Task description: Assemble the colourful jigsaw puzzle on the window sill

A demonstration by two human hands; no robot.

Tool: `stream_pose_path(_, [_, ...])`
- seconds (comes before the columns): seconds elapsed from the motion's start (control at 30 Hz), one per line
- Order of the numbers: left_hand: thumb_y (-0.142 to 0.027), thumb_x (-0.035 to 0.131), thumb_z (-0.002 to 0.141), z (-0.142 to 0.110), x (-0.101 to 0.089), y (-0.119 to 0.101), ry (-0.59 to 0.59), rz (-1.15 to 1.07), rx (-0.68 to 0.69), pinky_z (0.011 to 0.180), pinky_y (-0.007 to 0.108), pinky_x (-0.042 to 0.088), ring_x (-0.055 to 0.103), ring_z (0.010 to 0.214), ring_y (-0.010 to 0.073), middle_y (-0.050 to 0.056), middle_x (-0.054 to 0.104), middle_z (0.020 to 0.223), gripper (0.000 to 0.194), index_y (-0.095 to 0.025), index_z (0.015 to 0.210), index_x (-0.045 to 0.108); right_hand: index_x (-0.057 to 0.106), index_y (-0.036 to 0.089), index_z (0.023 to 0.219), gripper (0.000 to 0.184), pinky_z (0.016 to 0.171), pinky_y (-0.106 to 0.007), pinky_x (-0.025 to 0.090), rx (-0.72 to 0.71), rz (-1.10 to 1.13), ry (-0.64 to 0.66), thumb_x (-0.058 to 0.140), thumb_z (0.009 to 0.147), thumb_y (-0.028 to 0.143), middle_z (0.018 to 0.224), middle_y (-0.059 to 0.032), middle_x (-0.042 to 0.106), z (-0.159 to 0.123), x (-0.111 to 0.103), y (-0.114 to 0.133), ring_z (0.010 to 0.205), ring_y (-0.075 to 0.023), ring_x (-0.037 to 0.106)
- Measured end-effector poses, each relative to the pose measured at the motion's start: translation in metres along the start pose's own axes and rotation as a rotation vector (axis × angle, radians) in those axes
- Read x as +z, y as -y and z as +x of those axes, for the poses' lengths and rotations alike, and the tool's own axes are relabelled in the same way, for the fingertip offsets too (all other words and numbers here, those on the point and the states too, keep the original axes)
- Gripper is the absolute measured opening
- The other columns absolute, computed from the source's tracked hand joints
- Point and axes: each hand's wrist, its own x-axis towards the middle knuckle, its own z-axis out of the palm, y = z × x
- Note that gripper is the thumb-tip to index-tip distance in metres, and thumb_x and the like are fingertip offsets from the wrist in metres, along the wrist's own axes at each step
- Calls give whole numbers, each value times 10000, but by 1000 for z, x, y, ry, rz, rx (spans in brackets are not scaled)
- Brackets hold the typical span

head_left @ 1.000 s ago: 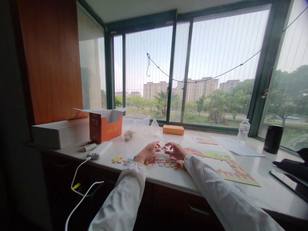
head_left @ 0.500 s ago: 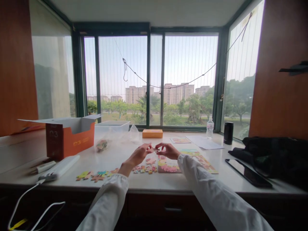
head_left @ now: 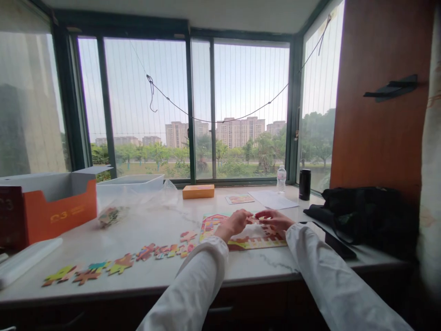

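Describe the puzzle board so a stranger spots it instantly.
Find the white counter below the window. Right of the loose pieces, the puzzle board lies flat beneath the left hand and right hand. Unlike those pieces, it's one broad, colourfully bordered panel.

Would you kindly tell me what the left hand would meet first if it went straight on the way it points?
Past the piece between them, the left hand would probably meet the right hand first, though depth is unclear.
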Motion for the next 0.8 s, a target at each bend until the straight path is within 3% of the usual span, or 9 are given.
stream_pose_path(0.1, [-124, 531, 849, 2, 20, 6, 24, 27, -5, 776, 285, 503, 648, 821, 182, 105, 709, 984, 264, -132, 1016, 735, 744, 127, 1012, 512, 738, -302, 492, 142, 10, -38, 719, 709, 539, 897, -85, 723, 1, 7, -12, 818, -202, 645])
stream_pose_path(0.23, [-170, 536, 876, 3, 24, 11, 27, 23, 47, 820, 268, 493, 655, 860, 174, 80, 736, 1005, 280, -189, 1060, 746, 751, 152, 1000, 415, 619, -246, 453, 188, -180, -110, 762, 701, 439, 735, -34, 672, 5, 9, -10, 672, -153, 600])
stream_pose_path(0.4, [-180, 542, 882, 2, 23, 14, 29, 21, 59, 798, 248, 493, 676, 861, 173, 70, 752, 1020, 305, -214, 1107, 745, 757, 165, 967, 357, 604, -222, 443, 157, -253, -108, 762, 722, 424, 751, -33, 670, 2, 5, -6, 690, -148, 604])
stream_pose_path(0.63, [-176, 560, 869, -2, 19, 9, 33, 63, 47, 780, 243, 495, 677, 823, 175, 79, 760, 988, 260, -185, 1020, 771, 741, 161, 989, 325, 595, -209, 438, 190, -252, -91, 744, 757, 388, 783, -32, 684, 0, 8, -5, 685, -134, 608])
stream_pose_path(0.8, [-171, 553, 861, -4, 15, 7, 38, 100, 25, 806, 256, 499, 677, 841, 182, 91, 755, 984, 259, -169, 1002, 770, 735, 158, 998, 255, 570, -201, 428, 199, -214, -88, 723, 768, 268, 747, -20, 669, 1, 8, -7, 638, -117, 588])
